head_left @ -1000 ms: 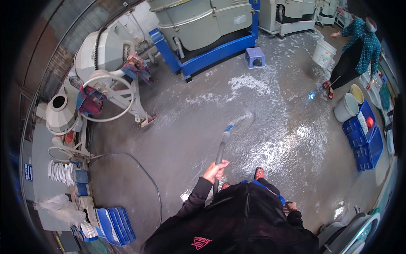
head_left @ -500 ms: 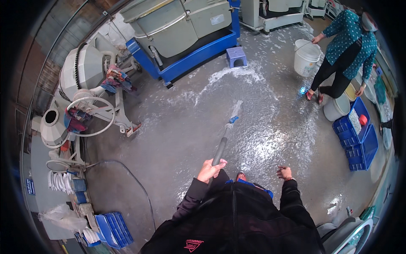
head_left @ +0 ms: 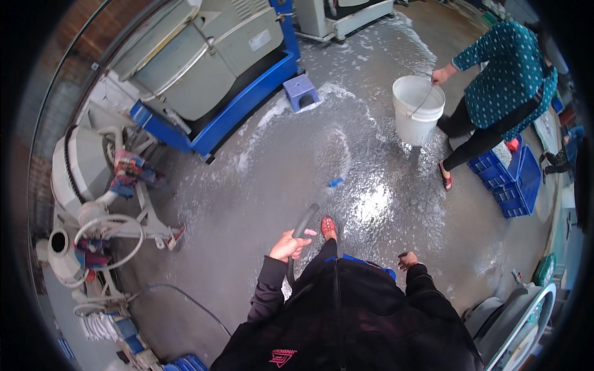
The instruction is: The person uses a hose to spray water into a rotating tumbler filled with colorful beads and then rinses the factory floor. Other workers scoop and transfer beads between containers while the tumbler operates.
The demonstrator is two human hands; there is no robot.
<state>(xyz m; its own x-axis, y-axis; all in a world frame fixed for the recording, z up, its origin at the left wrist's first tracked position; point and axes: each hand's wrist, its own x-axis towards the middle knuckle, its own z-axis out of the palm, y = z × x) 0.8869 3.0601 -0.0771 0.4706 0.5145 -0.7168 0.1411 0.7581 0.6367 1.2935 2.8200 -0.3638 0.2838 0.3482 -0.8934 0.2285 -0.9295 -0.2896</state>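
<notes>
My left hand (head_left: 289, 246) is wrapped round a grey hose (head_left: 305, 219), its thumb side toward the far end. The hose bends up and away from my body to a blue valve nozzle (head_left: 336, 182), which points out over the wet floor (head_left: 260, 204). A curved streak of water and foam lies beyond the nozzle. To the right of my body hangs my right hand (head_left: 407, 261), empty, its fingers loosely bent and slightly apart. My foot in a red sandal (head_left: 329, 228) shows just right of the hose.
Another person (head_left: 502, 80) at the right carries a white bucket (head_left: 419, 111) by its handle. Blue crates (head_left: 513, 176) stand behind. A purple stool (head_left: 301, 93) sits by the large grey machine's blue frame (head_left: 247, 105). At left is a mixer with a handwheel (head_left: 111, 244); a dark cable (head_left: 185, 295) crosses the floor.
The other person has stepped nearer and leftward with the bucket. My view has shifted, and my red-sandalled foot shows further forward. The hose now bends more in my left hand.
</notes>
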